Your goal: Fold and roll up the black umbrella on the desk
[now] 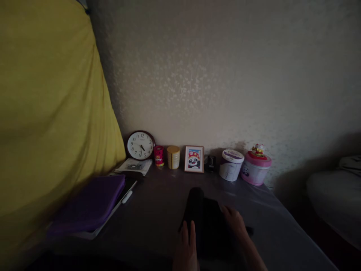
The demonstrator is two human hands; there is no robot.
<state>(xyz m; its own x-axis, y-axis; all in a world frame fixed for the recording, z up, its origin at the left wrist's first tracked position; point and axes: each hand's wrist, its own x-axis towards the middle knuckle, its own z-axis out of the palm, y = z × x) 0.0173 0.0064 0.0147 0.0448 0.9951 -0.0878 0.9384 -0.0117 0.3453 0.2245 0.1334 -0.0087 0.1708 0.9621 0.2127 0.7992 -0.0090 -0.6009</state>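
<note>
Your left hand (186,244), fingers straight, rests against the black bundle (207,224) in front of the picture frame (194,159); your right hand (234,221) curls at its edge, grip unclear. Seemingly you're arranging it; next calls for even support.

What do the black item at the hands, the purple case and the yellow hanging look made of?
Black item: possibly matte fabric; it shows no clear shine, but the dark hides any weave.
Purple case: perhaps padded fabric or foam, smooth-looking and dull, with rounded corners.
Yellow hanging: most likely cloth, dull, since it drapes in soft folds.
</note>
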